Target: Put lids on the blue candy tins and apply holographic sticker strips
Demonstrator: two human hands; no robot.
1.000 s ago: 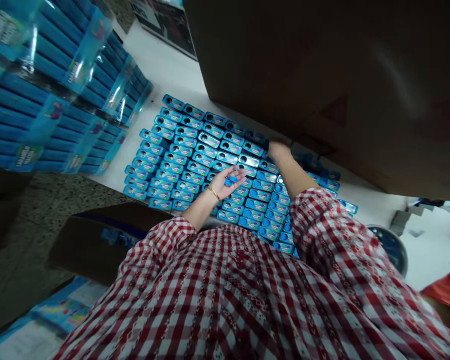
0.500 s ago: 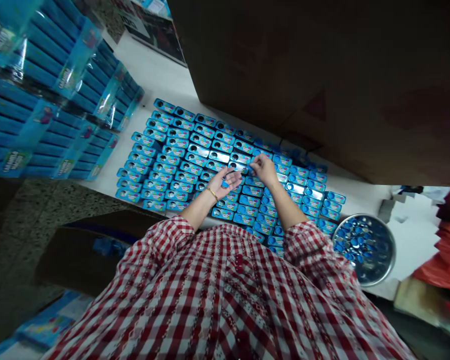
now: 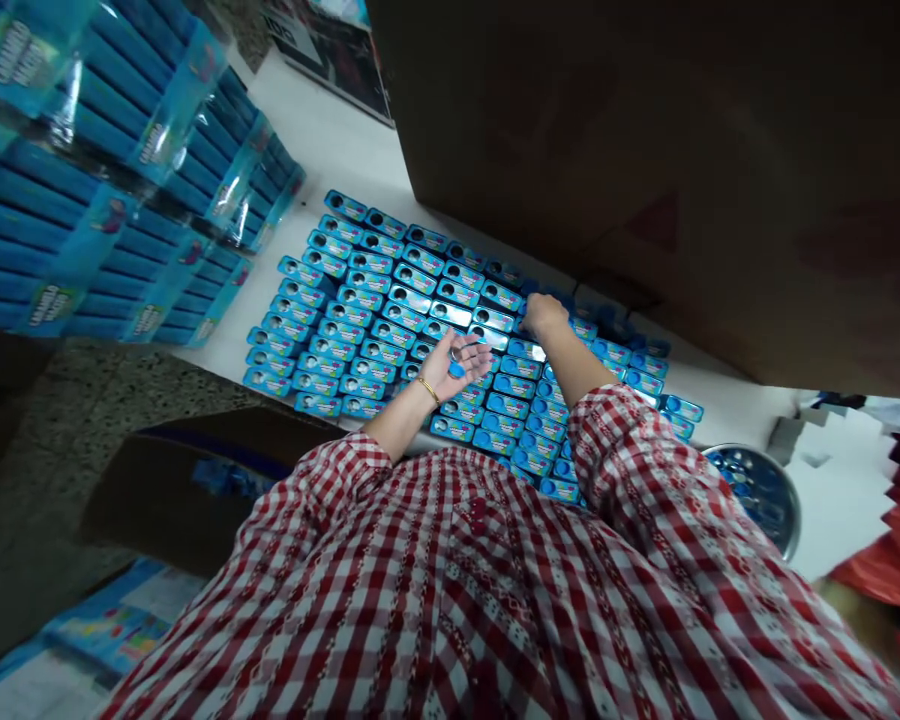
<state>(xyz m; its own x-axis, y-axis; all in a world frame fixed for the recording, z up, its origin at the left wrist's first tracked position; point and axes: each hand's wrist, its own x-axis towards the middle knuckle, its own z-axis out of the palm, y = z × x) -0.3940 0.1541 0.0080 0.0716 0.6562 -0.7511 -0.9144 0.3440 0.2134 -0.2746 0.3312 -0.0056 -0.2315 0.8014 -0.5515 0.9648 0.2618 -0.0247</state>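
My left hand (image 3: pixel 457 366) is palm up over the rows, fingers spread. A small round blue disc (image 3: pixel 456 370) and a shiny silver one (image 3: pixel 455 353) lie in its palm. My right hand (image 3: pixel 545 315) reaches down to the far rows with its fingers bent together. Its fingertips touch or nearly touch a box there; what they hold, if anything, is hidden. Beneath both hands, slim blue printed boxes (image 3: pixel 369 368) stand in close rows. Many to the left show dark or silvery round spots on top; nearer boxes on the right (image 3: pixel 530 460) show blue round ones.
A metal bowl (image 3: pixel 793 520) of similar discs stands at the right, partly behind my sleeve. Plastic-wrapped stacks of blue packs (image 3: pixel 127 225) rise at the left. A large brown carton (image 3: pixel 607 130) borders the table's (image 3: pixel 330 130) far side. An open carton (image 3: pixel 172 500) sits low left.
My right hand has moved a little farther out and right, reaching down onto the far rows. My left hand stays palm up. The view has shifted slightly, and my right sleeve covers more of the bowl.
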